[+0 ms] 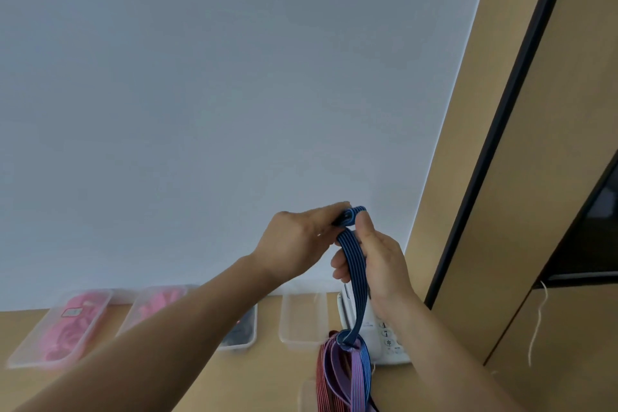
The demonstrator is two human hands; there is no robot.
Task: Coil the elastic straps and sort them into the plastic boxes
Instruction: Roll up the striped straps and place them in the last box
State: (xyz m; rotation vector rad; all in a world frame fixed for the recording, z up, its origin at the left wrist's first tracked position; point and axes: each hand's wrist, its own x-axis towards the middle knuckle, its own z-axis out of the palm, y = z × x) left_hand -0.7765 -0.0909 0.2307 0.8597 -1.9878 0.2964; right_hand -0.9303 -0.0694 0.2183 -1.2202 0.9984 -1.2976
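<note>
The blue strap [352, 254] was held up above the table's [267, 378] back edge, its top end wound into a small coil [351, 215]. The left hand [294, 244] pinched that coil; the right hand [381, 261] was curled round the strap just below, thumb against the coil. The tail ran down into a bundle [337, 375] of red and purple straps, seemingly looped or knotted through them. Further winding would likely drag the bundle up, or a slack pinch let the elastic spring open. An empty box [302, 311] stood near, at the back edge.

ribbed woven elastic strap [355, 264], clear plastic boxes [301, 318] (glossy), matt wood table [267, 378]
</note>
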